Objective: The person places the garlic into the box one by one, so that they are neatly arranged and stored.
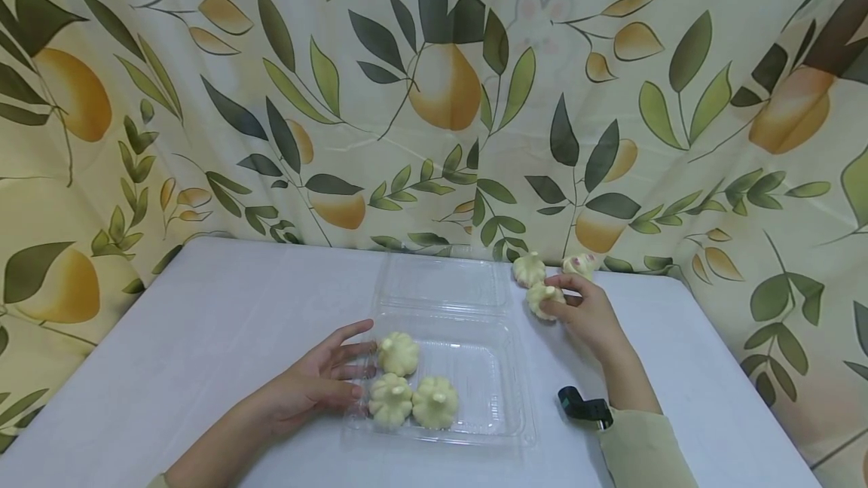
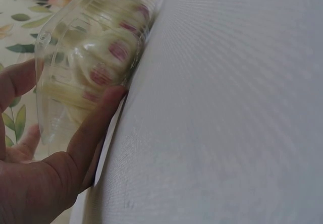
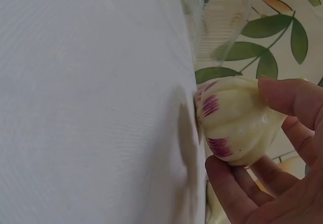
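Note:
My right hand (image 1: 595,318) pinches a pale garlic bulb (image 1: 542,300) beside the plastic box's lid. In the right wrist view, purple streaks mark the base of this garlic bulb (image 3: 239,123), with the thumb on one side and fingers on the other. My left hand (image 1: 305,390) rests at the left wall of the clear plastic box (image 1: 484,382), its fingers spread and fairly straight. Inside the box, on its left side, sit three garlic bulbs (image 1: 435,402). Seen from the left wrist, their purple-marked bases (image 2: 108,62) show through the wall, and a fingertip touches that wall.
Behind the held bulb lie two more garlic bulbs (image 1: 529,269) near the table's back edge. The box's lid (image 1: 441,285) is folded back flat. A black device (image 1: 585,407) sits at the right wrist. A leaf-patterned curtain (image 1: 380,134) surrounds the white table (image 1: 271,292).

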